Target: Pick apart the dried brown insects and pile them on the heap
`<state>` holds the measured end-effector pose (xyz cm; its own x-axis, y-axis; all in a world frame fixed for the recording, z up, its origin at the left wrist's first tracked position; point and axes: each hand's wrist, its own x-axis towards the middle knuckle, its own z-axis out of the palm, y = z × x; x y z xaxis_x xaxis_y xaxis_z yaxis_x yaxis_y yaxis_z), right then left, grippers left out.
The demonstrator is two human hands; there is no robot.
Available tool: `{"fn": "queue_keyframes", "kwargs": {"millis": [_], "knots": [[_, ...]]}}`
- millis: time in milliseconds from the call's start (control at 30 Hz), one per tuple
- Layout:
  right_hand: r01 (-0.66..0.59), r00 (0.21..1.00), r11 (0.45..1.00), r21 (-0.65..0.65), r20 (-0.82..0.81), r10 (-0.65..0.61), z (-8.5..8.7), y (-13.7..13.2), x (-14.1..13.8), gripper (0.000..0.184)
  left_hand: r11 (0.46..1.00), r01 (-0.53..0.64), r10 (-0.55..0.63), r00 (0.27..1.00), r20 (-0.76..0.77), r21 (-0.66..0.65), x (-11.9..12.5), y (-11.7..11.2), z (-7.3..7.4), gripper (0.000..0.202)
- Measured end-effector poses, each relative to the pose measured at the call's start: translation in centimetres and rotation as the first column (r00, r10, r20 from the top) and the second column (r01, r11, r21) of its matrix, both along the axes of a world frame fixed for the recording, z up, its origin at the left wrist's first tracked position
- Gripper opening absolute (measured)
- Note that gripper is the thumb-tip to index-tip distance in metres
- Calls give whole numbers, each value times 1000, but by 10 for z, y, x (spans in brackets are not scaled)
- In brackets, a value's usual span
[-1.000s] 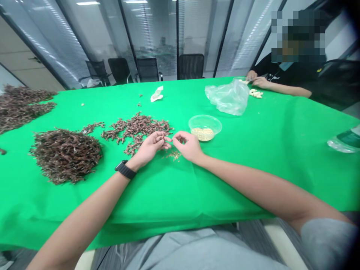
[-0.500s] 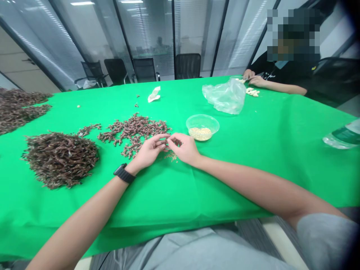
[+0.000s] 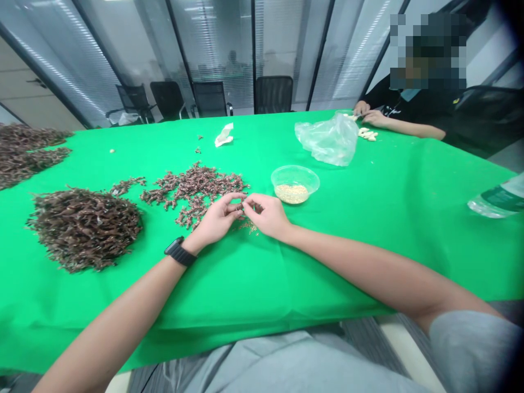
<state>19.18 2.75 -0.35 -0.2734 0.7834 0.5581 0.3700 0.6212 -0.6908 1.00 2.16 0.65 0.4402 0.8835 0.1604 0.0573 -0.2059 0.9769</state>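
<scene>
My left hand (image 3: 218, 219) and my right hand (image 3: 267, 215) meet fingertip to fingertip over the green table (image 3: 368, 218), both pinched on a small brown dried pod (image 3: 240, 206). A little scatter of pale seeds (image 3: 250, 227) lies on the cloth just beneath them. Behind my left hand spreads a loose patch of brown pods (image 3: 195, 188). A clear plastic bowl (image 3: 295, 184) with pale seeds in it stands just beyond my right hand. A black watch (image 3: 179, 251) is on my left wrist.
A big heap of dark pods (image 3: 84, 226) sits at the left, another pile (image 3: 24, 153) at the far left edge. A crumpled clear bag (image 3: 329, 141), a paper scrap (image 3: 224, 136) and a plastic bottle (image 3: 497, 201) lie around. Another person's hands (image 3: 370, 115) work at the far right. Office chairs (image 3: 213, 98) stand behind.
My two hands have closed together, fingertips now touching on the pod. The view has shifted slightly; the piles and bowl stay put.
</scene>
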Motion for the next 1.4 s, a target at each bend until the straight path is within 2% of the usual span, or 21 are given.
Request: {"fn": "queue_keyframes", "kwargs": {"millis": [300, 567, 800, 933, 1033, 1233, 1400], "knots": [[-19, 1000, 999, 40, -12, 20, -4, 2, 0, 15, 1000, -8, 10, 999, -40, 27, 0, -1, 0, 46], [-23, 1000, 999, 39, 10, 22, -3, 0, 0, 15, 965, -64, 142, 942, -305, 253, -4, -3, -1, 43], [-26, 999, 999, 28, 23, 26, -2, 0, -1, 17, 930, -82, 226, 896, -383, 358, -3, -5, 1, 43], [-65, 998, 998, -26, -15, 64, -2, 0, 0, 20, 914, -93, 258, 885, -387, 395, -5, -6, 1, 43], [-89, 993, 992, -89, -86, 81, -2, 2, 1, 18, 926, -80, 228, 896, -381, 368, -4, -8, 2, 43], [-81, 982, 977, -195, -182, 45, -3, 6, 0, 11, 927, -62, 218, 892, -397, 370, -2, -10, 5, 43], [-53, 975, 973, -225, -222, 2, -8, 11, 0, 11, 928, -40, 196, 899, -392, 371, -5, -9, 3, 41]]}}
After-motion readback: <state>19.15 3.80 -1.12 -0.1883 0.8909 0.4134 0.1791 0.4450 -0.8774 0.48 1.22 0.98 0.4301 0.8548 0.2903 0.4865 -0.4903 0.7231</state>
